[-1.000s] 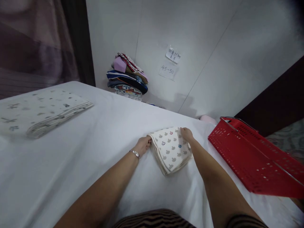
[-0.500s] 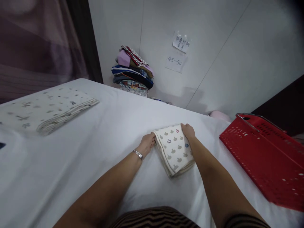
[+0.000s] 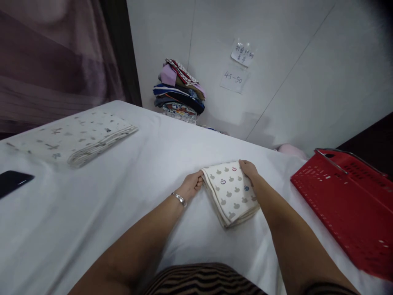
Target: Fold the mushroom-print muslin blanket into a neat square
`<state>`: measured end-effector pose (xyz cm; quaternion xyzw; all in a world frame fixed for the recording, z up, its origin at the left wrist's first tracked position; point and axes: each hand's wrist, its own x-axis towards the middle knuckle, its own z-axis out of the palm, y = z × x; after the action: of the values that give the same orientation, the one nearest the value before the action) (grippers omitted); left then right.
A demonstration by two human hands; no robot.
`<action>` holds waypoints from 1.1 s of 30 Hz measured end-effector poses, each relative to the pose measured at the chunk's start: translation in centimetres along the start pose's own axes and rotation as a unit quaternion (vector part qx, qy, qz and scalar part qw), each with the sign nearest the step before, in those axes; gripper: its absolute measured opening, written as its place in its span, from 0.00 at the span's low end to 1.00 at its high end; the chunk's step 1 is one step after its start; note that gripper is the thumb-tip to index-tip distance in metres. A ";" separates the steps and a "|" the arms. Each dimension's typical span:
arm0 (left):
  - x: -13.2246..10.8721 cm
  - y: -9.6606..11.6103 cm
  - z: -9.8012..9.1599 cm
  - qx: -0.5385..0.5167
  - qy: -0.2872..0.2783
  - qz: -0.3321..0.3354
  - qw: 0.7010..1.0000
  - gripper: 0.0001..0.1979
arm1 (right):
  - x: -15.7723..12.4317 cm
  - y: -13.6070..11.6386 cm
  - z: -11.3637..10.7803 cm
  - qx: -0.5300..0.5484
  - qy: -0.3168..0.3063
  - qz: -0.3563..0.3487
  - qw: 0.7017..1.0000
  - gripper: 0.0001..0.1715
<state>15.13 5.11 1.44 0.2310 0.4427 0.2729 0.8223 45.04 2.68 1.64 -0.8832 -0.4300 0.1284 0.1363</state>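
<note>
A folded cream cloth point(image 3: 230, 192) with grey, red and blue mushroom-like prints lies on the white-covered table point(image 3: 147, 176) in front of me. My left hand point(image 3: 194, 183), with a silver band at the wrist, pinches the cloth's far left corner. At the far right corner, my right hand point(image 3: 249, 169) grips the edge, its thumb side toward the cloth and some fingers hidden. Several layers show along the cloth's left and near edges.
To the right stands a red perforated basket point(image 3: 344, 200) with metal handles. A larger folded patterned cloth point(image 3: 82, 135) lies at far left, near a dark phone-like slab point(image 3: 14, 181). Behind the table, a stack of folded fabrics point(image 3: 179, 92) rises against the wall bearing paper notes point(image 3: 233, 78).
The view has turned slightly left, so everything sits further right and more of the dark slab shows. Both hands keep hold of the cloth's far corners.
</note>
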 end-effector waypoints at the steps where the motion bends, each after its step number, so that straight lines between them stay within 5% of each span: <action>1: 0.1 0.1 0.1 -0.003 -0.007 -0.007 1.000 0.13 | 0.2 0.0 -0.1 0.000 -0.004 0.000 1.000 0.26; 12: -0.9 0.0 0.4 -0.063 -0.090 -0.015 0.994 0.10 | -0.2 -0.3 0.5 -0.031 0.020 -0.016 0.999 0.29; 18: -2.7 -2.0 1.0 0.094 -0.061 0.098 0.989 0.10 | -1.4 -1.9 -0.3 -0.044 0.045 -0.043 0.997 0.27; 22: -3.0 -2.0 0.9 0.152 -0.029 0.155 0.976 0.11 | -5.6 -4.9 -0.1 0.018 0.143 -0.193 0.970 0.23; 25: -2.5 -1.8 0.6 0.161 -0.013 0.162 0.974 0.08 | -10.2 -7.3 0.9 0.082 0.056 -0.274 0.957 0.22; 29: -1.8 -1.5 0.1 0.186 -0.009 0.203 0.961 0.05 | -14.5 -9.7 2.3 0.009 0.013 -0.301 0.954 0.26; 33: -1.5 -0.8 0.0 0.226 -0.010 0.202 0.953 0.11 | -15.9 -11.1 3.2 -0.105 0.030 -0.268 0.957 0.27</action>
<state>14.61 3.52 1.85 0.4984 0.4283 0.3238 0.6807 26.41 -2.94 4.26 -0.7486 -0.6574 0.0149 0.0855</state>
